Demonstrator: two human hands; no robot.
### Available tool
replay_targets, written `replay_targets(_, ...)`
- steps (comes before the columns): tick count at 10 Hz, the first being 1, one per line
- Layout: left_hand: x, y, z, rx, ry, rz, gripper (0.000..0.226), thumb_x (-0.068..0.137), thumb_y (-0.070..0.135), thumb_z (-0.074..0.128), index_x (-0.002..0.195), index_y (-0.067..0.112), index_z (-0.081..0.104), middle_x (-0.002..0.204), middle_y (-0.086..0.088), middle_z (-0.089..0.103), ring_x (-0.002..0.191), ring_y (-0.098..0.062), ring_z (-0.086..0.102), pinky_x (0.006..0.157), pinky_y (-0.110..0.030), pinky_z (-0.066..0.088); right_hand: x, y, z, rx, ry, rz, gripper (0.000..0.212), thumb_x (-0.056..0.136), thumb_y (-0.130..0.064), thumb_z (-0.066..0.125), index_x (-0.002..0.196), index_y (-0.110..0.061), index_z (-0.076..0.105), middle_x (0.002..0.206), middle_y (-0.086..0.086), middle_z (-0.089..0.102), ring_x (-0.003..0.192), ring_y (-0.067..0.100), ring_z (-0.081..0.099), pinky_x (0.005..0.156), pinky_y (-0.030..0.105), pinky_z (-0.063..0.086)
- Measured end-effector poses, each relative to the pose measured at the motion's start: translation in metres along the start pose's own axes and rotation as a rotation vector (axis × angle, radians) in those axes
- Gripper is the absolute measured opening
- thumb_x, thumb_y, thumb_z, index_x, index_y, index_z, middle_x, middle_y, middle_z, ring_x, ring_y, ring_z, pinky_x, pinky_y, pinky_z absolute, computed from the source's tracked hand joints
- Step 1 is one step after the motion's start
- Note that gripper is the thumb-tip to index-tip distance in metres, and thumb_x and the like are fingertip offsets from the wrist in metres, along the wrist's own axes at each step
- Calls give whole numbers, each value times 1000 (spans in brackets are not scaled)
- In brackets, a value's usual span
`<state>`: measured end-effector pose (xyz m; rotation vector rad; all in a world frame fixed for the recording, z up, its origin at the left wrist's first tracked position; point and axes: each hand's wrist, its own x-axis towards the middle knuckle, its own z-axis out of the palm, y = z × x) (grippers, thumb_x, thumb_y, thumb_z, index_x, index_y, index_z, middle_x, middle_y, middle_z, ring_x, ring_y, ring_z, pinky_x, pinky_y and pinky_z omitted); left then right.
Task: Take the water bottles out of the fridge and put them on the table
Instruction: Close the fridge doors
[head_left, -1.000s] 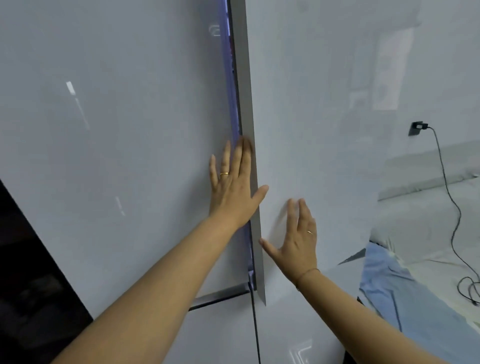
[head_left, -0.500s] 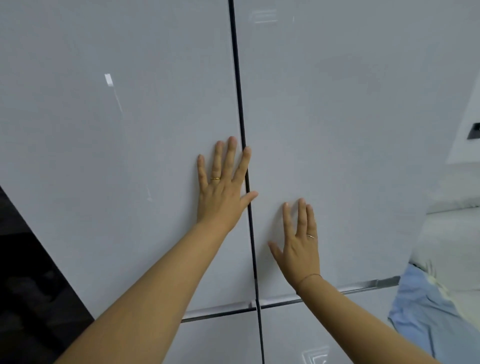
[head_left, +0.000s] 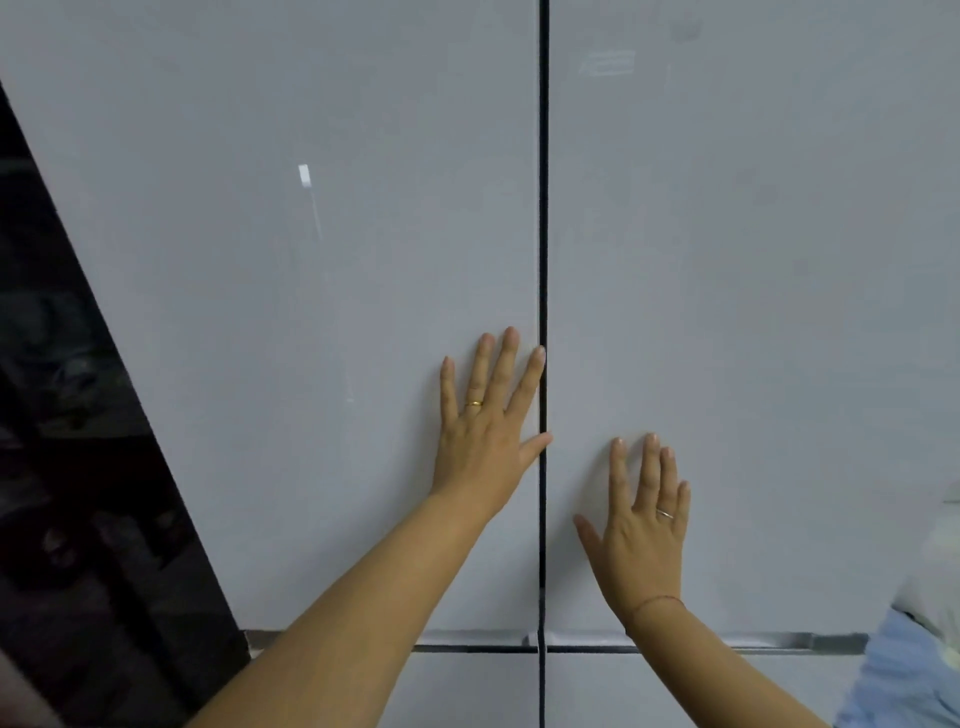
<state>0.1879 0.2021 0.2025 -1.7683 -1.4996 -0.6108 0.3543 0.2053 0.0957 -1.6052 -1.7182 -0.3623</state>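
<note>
Against the closed glossy white fridge (head_left: 311, 312), both hands lie flat.

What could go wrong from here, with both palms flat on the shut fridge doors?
1. The left hand has its index fingertip and thumb on the dark seam between the left door and right door; they could get pinched there.
2. Neither the left hand nor the right hand grips an edge, and no handle shows, so pulling a door open may slip.

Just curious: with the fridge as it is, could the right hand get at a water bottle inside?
Probably not yet. Both upper doors are shut, the right hand flat on the right door, the left hand on the left door.
</note>
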Motion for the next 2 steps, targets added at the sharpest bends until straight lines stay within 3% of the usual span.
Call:
replay_targets(1, -43, -7, 10, -40, 22, 16, 99, 78, 58, 64, 154, 20, 13, 161, -9, 12, 148, -29, 11, 113, -57, 14, -5, 2, -5, 29, 11, -49, 107, 66, -41, 79, 150, -22, 14, 159, 7, 3, 145, 30, 7, 115, 44, -1)
replay_targets(2, -122, -8, 26, -140, -56, 48, 101, 68, 62, 68, 151, 24, 25, 162, -2, 11, 149, -24, 12, 113, -50, 15, -11, 11, -26, 113, 73, -63, 101, 65, -42, 79, 147, -23, 23, 159, 1, 7, 140, 25, 21, 113, 47, 12)
